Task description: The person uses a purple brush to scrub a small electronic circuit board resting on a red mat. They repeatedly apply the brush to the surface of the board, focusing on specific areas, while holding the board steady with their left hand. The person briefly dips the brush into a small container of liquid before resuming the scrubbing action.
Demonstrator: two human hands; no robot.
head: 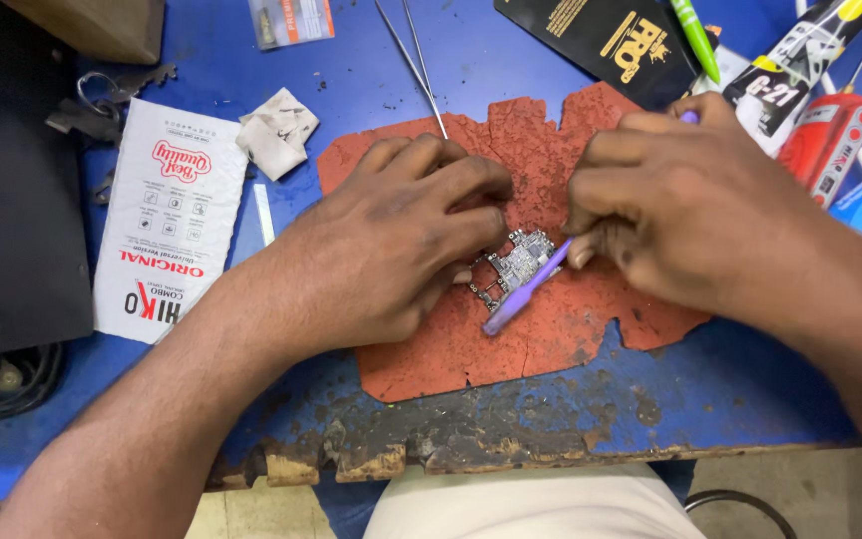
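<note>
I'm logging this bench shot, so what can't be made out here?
Head view only:
- Small grey circuit board: left part hidden under left hand.
- Purple plastic tool: upper shaft hidden in right hand.
- Red screwdriver handle: partly behind the right hand.

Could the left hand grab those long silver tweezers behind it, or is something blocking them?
Probably yes. The tweezers lie bare on the blue table just beyond the left hand, and nothing lies on top of them. But that hand is pressing down on the small circuit board, so it would have to let go first.
</note>
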